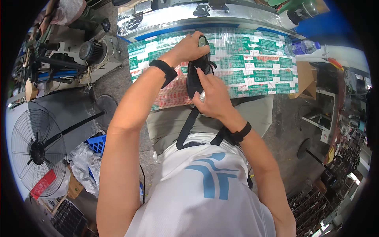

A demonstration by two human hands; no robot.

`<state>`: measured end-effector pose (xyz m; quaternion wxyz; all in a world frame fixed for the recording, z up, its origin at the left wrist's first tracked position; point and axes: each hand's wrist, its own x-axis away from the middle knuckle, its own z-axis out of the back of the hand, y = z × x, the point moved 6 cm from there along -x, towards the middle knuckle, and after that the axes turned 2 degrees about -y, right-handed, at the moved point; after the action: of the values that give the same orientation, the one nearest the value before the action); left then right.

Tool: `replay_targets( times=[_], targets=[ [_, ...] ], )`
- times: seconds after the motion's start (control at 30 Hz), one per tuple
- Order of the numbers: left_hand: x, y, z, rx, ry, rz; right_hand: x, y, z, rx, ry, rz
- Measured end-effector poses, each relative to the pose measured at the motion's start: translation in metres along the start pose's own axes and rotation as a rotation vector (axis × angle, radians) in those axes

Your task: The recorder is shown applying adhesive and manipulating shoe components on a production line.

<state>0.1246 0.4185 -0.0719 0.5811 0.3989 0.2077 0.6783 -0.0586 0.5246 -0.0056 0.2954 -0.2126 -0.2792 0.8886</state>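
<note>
A black shoe [192,81] lies lengthwise before me over a bench surface wrapped in green, white and red printed tape [252,67]. Its opening is at the far end, where a pale greenish insole shows, and a thin dark lace or strap sticks out on its right side. My left hand [189,48] is closed around the far end by the opening. Near the toe, my right hand [214,94] grips the shoe, thumb low and index finger stretched along the upper. A small whitish thing shows between thumb and fingers there; its kind is unclear.
Behind the bench top runs a shiny film-covered rail [197,16]. A purple-labelled bottle [306,47] lies at the right end. On the left stand a floor fan [37,152], a motor-driven machine [92,51] and a blue crate [96,144]. Another person is at the far left.
</note>
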Motion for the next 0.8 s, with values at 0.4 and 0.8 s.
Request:
replay_targets(
  times=[0.4, 0.8],
  targets=[
    [-0.002, -0.002, 0.002, -0.069, 0.024, -0.013, 0.029, -0.011, 0.019, -0.199, -0.112, -0.163],
    [0.001, -0.002, -0.004, 0.013, -0.004, -0.094, 0.031, -0.008, 0.018, 0.059, -0.025, -0.117]
  ],
)
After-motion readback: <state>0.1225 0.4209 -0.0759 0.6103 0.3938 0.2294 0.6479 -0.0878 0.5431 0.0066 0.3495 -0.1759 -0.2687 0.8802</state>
